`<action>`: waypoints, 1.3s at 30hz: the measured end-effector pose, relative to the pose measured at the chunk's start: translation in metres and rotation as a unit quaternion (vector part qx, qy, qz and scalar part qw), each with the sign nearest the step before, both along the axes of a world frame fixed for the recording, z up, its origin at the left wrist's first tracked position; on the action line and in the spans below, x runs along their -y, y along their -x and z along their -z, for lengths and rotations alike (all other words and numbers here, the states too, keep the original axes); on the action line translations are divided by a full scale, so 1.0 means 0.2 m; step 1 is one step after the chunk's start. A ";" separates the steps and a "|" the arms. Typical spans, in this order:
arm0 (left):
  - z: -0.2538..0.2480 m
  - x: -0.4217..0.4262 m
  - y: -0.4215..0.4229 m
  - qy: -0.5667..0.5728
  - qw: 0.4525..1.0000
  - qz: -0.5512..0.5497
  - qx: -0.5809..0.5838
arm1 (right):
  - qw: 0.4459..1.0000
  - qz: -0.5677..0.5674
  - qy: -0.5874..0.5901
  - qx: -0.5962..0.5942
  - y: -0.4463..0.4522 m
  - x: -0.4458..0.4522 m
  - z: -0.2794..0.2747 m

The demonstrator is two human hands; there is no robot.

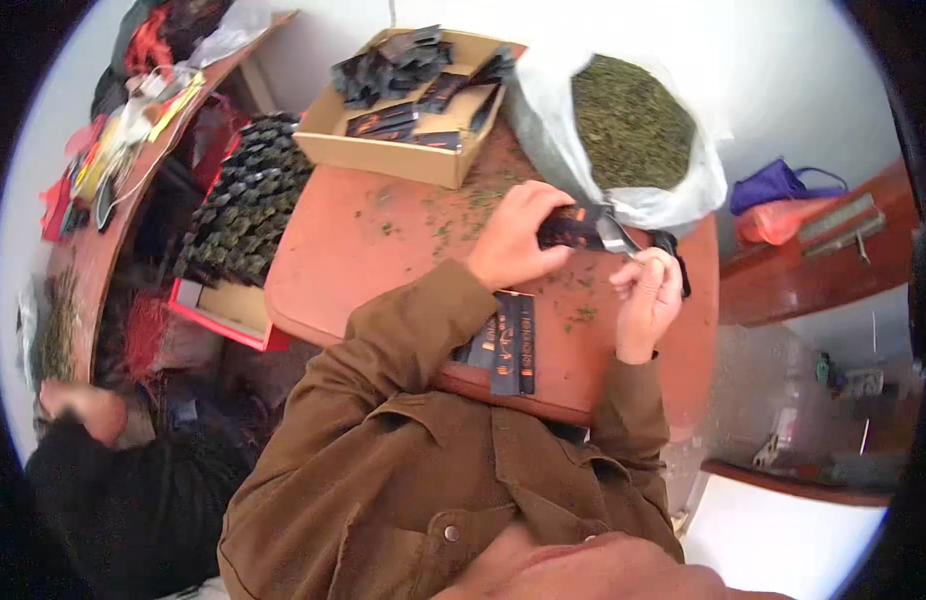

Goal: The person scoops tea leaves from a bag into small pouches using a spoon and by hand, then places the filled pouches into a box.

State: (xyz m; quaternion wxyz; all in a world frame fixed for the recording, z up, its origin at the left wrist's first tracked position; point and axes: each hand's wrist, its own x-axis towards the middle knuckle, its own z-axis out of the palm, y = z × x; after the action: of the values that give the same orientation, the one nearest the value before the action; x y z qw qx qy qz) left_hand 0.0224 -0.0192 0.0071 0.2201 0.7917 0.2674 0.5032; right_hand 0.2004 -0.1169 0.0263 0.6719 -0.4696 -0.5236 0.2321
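Note:
My left hand [523, 233] is closed round a small black packet [571, 228] with orange print, above the reddish table. My right hand [649, 290] pinches the handle of a metal scoop [617, 236], whose head is at the packet's open end. Just behind them stands a white plastic bag [551, 125] full of dried green leaves [633, 125]. Several flat black packets [508, 345] with orange print lie at the table's near edge, below my left hand. A black object [673, 262] is partly hidden behind my right hand.
A cardboard box [383, 157] of black packets stands at the table's back. Loose leaf bits lie on the table [333, 250]. To the left are a red box [253, 330] with rows of filled packets, a cluttered bench [133, 185] and another person's black sleeve [133, 500].

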 end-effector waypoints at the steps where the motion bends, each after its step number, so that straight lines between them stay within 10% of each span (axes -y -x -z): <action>1: 0.00 0.01 0.00 0.008 1.000 -0.004 0.001 | 1.000 0.004 -0.002 -0.003 -0.01 0.00 0.01; 13: 0.03 -0.03 0.03 0.060 0.997 -0.029 0.043 | 0.994 0.039 0.030 -0.097 -0.14 -0.11 -0.08; 16: 0.06 -0.05 0.02 0.118 0.988 -0.019 0.095 | 0.980 0.134 0.047 0.143 -0.19 -0.22 -0.24; 19: 0.05 -0.04 0.03 0.116 0.991 -0.017 0.070 | 0.854 0.231 0.015 0.467 -0.25 -0.43 -0.38; 24: 0.00 -0.03 0.06 0.090 0.994 -0.047 0.046 | 0.701 0.262 0.153 0.646 -0.39 -0.68 -0.38; 39: 0.03 -0.04 0.04 0.104 0.992 -0.010 0.074 | 0.900 0.156 0.029 0.406 -0.21 -0.71 -0.27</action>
State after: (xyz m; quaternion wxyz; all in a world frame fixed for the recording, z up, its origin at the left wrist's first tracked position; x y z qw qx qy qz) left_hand 0.0137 -0.0116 0.0017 0.3154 0.7222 0.3094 0.5321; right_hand 0.2420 0.0247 0.0812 0.4146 -0.6182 -0.6639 -0.0715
